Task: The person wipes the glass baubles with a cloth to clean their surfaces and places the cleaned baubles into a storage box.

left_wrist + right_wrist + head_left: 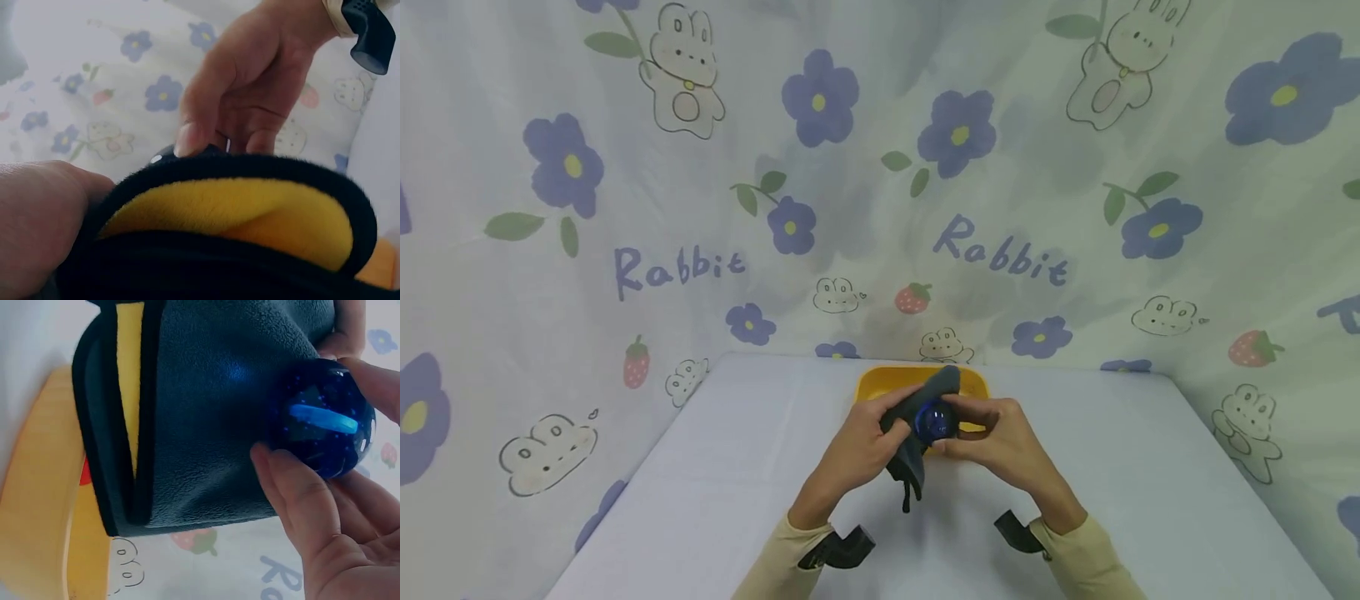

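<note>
In the head view my left hand [859,442] grips a folded dark grey plush cloth [943,382], its thumb on the near side. A yellow inner face shows between the black edges of the cloth [250,209] in the left wrist view. My right hand [1003,442] holds a glossy dark blue ball [937,422] between thumb and fingers. Light specks and a pale blue streak show in the ball [325,419] in the right wrist view. The ball lies against the grey side of the cloth [212,419]. My left fingers behind the cloth are partly hidden.
Behind the hands a yellow basin [871,382] stands on the white table [737,442], partly covered from view. Something red shows inside the basin [37,487] in the right wrist view. A curtain [880,183] with flowers and rabbits hangs behind the table.
</note>
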Tool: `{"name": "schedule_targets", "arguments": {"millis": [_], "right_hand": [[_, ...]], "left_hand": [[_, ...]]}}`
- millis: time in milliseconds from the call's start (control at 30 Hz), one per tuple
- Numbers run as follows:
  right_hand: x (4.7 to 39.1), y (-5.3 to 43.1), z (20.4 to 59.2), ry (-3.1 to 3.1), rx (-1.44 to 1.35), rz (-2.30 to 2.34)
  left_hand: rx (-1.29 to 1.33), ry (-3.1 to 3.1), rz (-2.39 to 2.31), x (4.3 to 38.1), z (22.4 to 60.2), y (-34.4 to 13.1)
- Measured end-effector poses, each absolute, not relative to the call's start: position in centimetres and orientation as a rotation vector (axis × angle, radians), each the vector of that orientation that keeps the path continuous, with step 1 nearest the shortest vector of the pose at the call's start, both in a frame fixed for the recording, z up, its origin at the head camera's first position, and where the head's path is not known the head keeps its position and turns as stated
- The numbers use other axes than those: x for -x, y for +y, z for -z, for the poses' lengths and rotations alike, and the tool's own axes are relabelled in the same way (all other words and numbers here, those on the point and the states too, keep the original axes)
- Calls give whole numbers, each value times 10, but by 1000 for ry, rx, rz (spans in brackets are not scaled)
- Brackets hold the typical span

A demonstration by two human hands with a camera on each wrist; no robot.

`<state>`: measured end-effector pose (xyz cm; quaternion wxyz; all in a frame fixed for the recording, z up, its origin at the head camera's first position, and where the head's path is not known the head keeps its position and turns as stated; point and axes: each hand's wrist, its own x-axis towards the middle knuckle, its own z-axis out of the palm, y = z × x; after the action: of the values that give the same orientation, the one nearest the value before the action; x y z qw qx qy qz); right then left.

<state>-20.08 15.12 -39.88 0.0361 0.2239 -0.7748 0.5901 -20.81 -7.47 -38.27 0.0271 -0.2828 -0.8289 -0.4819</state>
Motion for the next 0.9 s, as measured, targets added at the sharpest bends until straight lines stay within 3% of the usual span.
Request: {"name": "schedule_targets", "arguments": {"millis": [900], "right_hand": [[201, 151, 397, -2192, -544, -1805]], "left_hand": [[815, -2644, 1508, 199, 376, -76]]}}
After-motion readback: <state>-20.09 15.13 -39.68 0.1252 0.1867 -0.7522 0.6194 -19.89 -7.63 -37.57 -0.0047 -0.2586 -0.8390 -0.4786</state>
